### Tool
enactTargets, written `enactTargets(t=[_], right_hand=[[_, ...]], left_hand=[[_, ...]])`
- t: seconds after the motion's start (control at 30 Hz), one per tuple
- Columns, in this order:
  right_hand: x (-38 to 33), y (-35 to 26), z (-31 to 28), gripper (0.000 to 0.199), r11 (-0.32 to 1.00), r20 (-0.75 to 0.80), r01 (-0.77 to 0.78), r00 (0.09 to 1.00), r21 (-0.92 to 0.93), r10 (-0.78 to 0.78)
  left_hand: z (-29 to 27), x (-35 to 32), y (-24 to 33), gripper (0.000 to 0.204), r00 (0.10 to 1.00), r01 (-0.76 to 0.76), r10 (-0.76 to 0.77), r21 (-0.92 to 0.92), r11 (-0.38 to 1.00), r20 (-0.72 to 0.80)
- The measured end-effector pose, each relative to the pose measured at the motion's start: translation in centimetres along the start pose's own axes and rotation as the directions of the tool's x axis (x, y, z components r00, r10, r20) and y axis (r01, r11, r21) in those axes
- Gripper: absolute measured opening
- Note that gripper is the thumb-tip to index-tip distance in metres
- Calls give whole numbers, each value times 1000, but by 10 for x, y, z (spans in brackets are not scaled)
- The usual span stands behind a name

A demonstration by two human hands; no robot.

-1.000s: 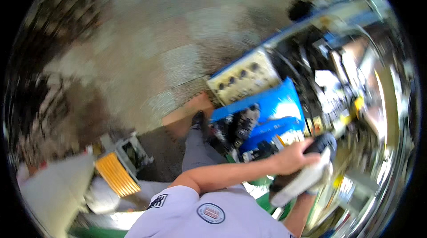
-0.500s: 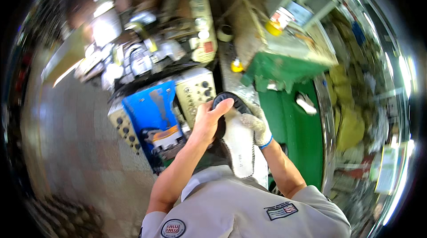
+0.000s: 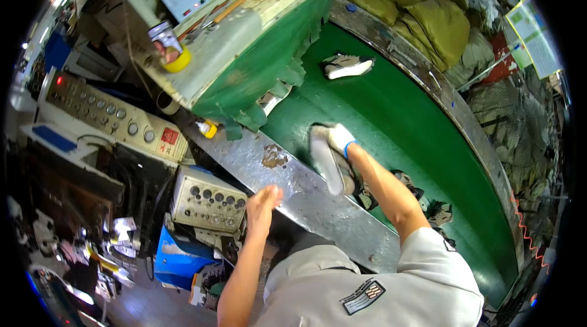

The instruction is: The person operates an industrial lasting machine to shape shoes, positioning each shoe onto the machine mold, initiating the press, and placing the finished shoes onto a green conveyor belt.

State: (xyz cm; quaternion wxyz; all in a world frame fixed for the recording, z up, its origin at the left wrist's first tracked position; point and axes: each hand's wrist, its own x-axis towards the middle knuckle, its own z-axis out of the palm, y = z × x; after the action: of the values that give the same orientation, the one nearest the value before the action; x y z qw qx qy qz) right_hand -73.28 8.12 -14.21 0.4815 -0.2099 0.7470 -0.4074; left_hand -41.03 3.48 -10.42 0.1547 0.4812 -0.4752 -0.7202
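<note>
Shoe (image 3: 330,165) gripped by gloved right hand (image 3: 336,140) fingers over green belt (image 3: 416,125); bare left hand (image 3: 263,202) fingers wide.

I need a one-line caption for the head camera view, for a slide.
Gloved right hand sets a shoe on the green belt; bare left hand hovers open over the metal edge.

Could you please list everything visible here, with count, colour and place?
Shoe: one, pale sole, held at the belt's near edge.
Second shoe: one, pale, farther up the belt.
Conveyor belt: one, green, curving on the right.
Metal rail: one, grey, along the belt.
Control boxes: two, beige with knobs, left.
Tape roll: one, yellow, on the machine top.
Sacks: several, olive, top right.
Right hand: white glove, gripping the shoe.
Left hand: bare, open, over the rail.
</note>
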Motion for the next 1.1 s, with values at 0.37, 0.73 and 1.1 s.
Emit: enactTargets(t=[0.37,0.73,1.1], right_hand=[[192,74,-117,60,455,-214,-272,961,-848,175],[380,29,-140,128,881,-802,89,465,464,375],[165,70,-55,60,515,95,60,959,855,-268]], left_hand=[[-30,-21,-74,30,928,326,-301,83,942,-220],[-46,-26,-122,34,958,227,-153,316,921,-244],[-61,-16,-33,25,960,237,-214,119,964,-179]])
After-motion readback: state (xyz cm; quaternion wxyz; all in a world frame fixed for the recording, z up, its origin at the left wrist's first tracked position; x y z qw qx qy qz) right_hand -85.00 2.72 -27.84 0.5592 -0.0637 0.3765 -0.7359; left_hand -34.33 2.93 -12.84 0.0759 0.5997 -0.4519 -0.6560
